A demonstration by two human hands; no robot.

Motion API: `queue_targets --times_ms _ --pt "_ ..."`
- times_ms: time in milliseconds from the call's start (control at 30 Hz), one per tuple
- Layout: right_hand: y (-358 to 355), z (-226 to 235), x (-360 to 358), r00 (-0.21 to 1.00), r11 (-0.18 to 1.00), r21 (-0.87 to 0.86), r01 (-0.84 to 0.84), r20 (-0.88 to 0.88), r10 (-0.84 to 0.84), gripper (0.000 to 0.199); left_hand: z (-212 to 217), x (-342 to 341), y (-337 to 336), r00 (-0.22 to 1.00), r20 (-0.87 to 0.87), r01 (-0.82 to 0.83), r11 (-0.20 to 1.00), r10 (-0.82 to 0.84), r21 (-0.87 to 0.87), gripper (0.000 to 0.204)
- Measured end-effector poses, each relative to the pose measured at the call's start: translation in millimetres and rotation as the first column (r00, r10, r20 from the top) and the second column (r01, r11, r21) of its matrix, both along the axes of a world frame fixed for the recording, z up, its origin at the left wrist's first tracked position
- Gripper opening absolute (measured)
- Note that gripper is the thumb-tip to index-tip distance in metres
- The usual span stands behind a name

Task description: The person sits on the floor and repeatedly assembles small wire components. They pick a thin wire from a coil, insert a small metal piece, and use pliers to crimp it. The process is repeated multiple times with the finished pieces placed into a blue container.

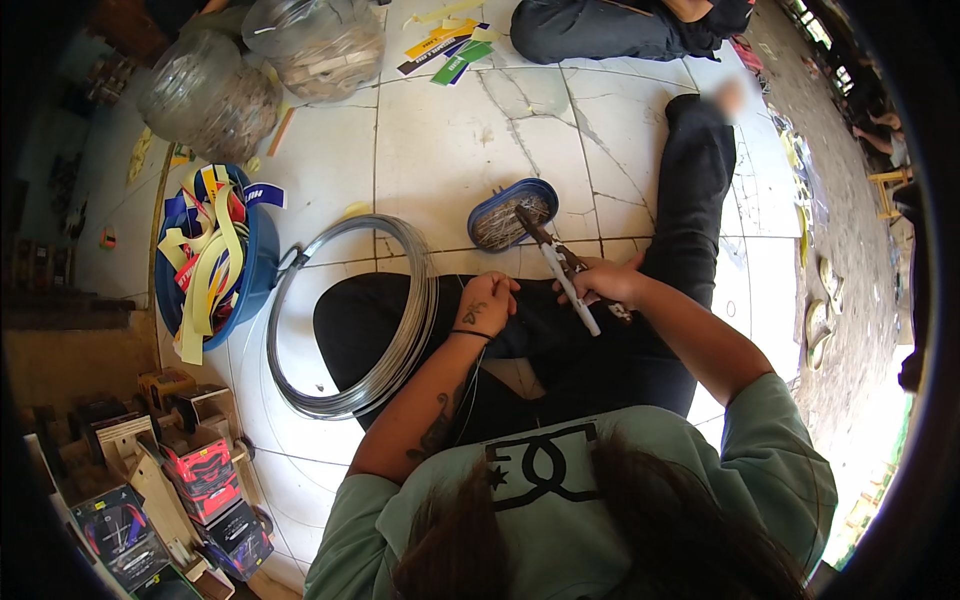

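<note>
My right hand (608, 284) is closed round rusty-brown pliers (549, 253) with a white sleeve on one handle. Their far end reaches over a blue oval tub (474, 238) that holds many short pieces of thin wire (500, 228). My left hand (487, 304) is closed, with its fingers curled above my lap. A thin strand of wire (474, 388) runs past its wrist, and the hand appears to grip it; the fingers hide the exact hold. Left of that hand, a large coil of grey wire (402, 350) leans on my bent knee.
At the left, a blue basin (262, 262) overflows with coloured paper strips (222, 262). Two filled clear plastic bags (318, 48) stand farther back, near loose strips (448, 45). Wooden toy vehicles (150, 470) crowd the lower left. Another person's dark-clad leg (610, 30) rests at the top.
</note>
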State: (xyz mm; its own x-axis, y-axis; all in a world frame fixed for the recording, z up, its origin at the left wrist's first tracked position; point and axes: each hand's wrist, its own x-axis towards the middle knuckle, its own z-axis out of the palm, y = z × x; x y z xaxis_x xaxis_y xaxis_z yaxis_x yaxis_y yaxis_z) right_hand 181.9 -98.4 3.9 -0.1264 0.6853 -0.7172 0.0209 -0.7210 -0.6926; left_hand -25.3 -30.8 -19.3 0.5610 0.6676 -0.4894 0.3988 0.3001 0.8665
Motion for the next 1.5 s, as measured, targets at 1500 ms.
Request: queue_targets --times_ms 1500 --pt "11.0 -20.6 -10.1 0.942 0.986 -0.147 -0.083 0.311 0.126 0.019 -7.2 10.5 -0.5 0.992 -0.107 0.083 0.982 -0.065 0.169 0.025"
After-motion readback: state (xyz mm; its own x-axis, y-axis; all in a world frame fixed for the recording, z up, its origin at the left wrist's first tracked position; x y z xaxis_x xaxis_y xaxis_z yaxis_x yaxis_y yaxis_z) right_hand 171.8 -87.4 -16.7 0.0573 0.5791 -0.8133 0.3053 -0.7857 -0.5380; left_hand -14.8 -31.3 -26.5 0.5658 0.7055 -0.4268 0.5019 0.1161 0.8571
